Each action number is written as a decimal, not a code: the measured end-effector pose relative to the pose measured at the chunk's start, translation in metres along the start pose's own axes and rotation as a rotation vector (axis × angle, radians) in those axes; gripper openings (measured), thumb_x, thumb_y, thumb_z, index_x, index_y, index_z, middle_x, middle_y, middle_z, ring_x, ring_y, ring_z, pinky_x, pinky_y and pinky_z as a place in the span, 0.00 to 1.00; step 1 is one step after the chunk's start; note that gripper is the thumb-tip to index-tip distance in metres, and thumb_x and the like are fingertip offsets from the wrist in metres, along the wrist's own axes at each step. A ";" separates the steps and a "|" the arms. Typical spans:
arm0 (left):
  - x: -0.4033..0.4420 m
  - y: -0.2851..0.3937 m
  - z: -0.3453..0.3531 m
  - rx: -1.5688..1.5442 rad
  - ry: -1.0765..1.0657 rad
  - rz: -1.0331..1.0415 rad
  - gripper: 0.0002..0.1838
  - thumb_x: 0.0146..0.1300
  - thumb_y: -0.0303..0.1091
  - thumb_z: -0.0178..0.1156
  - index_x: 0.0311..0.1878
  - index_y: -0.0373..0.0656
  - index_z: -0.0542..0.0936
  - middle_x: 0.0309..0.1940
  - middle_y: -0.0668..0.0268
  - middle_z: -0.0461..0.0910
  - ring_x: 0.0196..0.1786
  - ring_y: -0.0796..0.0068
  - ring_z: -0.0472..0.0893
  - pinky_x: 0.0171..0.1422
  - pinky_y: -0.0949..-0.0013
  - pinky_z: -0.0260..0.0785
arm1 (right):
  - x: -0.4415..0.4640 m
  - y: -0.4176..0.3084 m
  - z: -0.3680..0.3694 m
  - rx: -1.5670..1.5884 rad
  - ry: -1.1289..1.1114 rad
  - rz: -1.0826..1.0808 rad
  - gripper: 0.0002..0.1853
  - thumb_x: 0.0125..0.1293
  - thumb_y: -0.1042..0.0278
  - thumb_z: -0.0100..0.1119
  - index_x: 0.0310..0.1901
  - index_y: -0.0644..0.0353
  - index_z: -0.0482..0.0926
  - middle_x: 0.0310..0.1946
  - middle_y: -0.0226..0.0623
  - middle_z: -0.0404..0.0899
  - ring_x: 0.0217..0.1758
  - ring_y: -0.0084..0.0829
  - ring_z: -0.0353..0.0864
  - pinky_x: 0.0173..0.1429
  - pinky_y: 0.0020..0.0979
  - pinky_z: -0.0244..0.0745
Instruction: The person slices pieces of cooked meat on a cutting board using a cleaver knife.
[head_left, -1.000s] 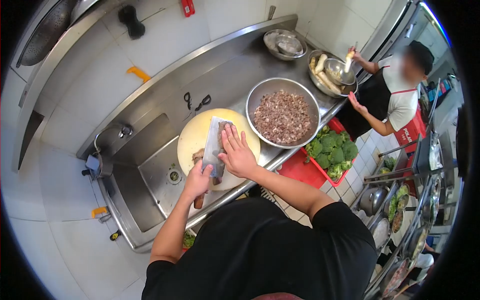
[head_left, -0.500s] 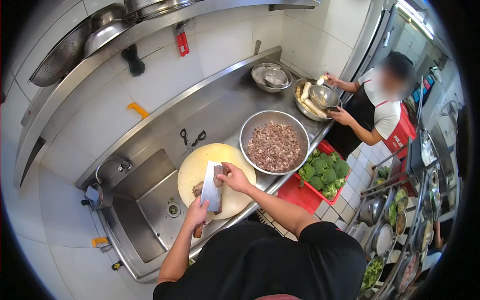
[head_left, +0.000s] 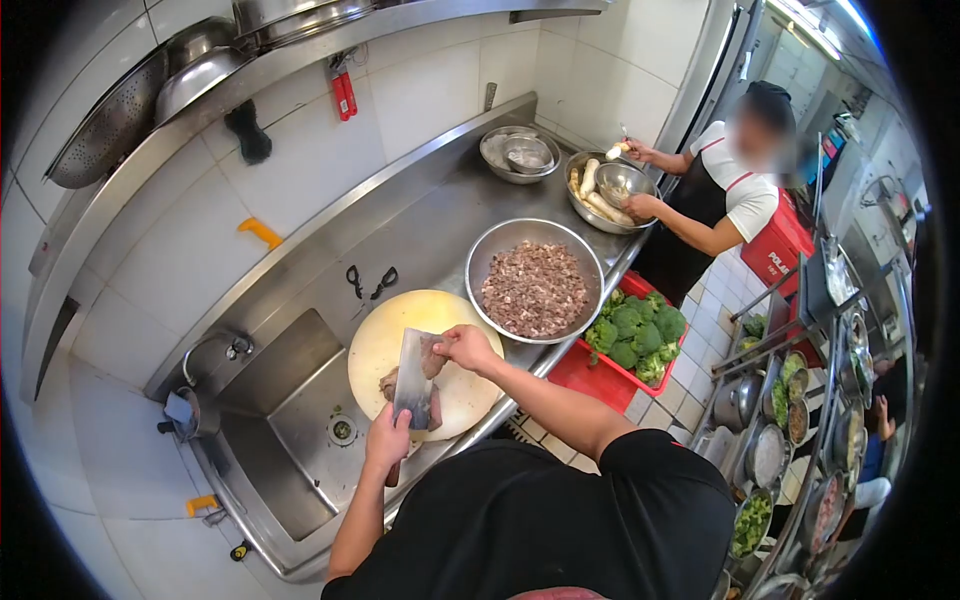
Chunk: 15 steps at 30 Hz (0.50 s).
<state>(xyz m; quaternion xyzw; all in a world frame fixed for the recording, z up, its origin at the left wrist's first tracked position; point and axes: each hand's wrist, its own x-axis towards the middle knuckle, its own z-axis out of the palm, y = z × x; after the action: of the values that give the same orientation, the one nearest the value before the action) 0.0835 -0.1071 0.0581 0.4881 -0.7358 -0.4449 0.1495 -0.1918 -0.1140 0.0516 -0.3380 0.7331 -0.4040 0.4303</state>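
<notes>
Left grip (head_left: 388, 437) on cleaver (head_left: 409, 378), meat (head_left: 431, 358) pinched in right grip (head_left: 468, 348)

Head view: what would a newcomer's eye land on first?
Likely the cleaver, gripped in the left hand over the round cutting board; the right hand holds a meat piece beside it. Next, the steel bowl of chopped meat beside the board, and the red crate of broccoli right of it.

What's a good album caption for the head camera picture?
Left hand holds a cleaver, right hand pinches meat over a round board.
</notes>
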 end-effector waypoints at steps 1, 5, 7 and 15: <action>-0.003 0.007 -0.003 -0.043 0.008 -0.050 0.13 0.77 0.41 0.58 0.51 0.40 0.79 0.27 0.56 0.83 0.20 0.64 0.83 0.27 0.60 0.75 | 0.004 0.001 -0.005 -0.042 0.065 -0.032 0.28 0.55 0.53 0.83 0.48 0.68 0.85 0.39 0.41 0.87 0.36 0.35 0.86 0.45 0.38 0.81; -0.012 0.012 -0.016 -0.218 0.045 -0.201 0.12 0.78 0.40 0.56 0.52 0.40 0.78 0.23 0.60 0.79 0.17 0.68 0.78 0.21 0.62 0.72 | 0.027 0.025 -0.026 -0.354 0.335 -0.140 0.29 0.56 0.54 0.80 0.51 0.68 0.83 0.40 0.46 0.86 0.42 0.46 0.87 0.50 0.44 0.82; -0.012 0.004 -0.024 -0.298 0.058 -0.244 0.11 0.80 0.38 0.54 0.53 0.40 0.76 0.20 0.66 0.74 0.14 0.73 0.73 0.16 0.65 0.68 | 0.022 0.034 -0.023 -0.456 0.431 -0.304 0.31 0.58 0.56 0.75 0.58 0.66 0.78 0.48 0.52 0.83 0.54 0.54 0.83 0.58 0.49 0.80; -0.018 -0.032 -0.029 -0.549 0.078 -0.333 0.09 0.82 0.36 0.52 0.56 0.42 0.74 0.19 0.70 0.70 0.13 0.79 0.67 0.13 0.68 0.64 | -0.058 0.040 0.069 -0.581 -0.130 -0.750 0.30 0.63 0.59 0.66 0.65 0.60 0.73 0.56 0.54 0.77 0.61 0.53 0.77 0.66 0.49 0.74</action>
<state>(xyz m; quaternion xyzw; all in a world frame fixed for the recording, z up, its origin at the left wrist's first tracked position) 0.1301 -0.1107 0.0528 0.5600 -0.4920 -0.6261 0.2290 -0.1121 -0.0681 0.0164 -0.7101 0.6148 -0.2877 0.1873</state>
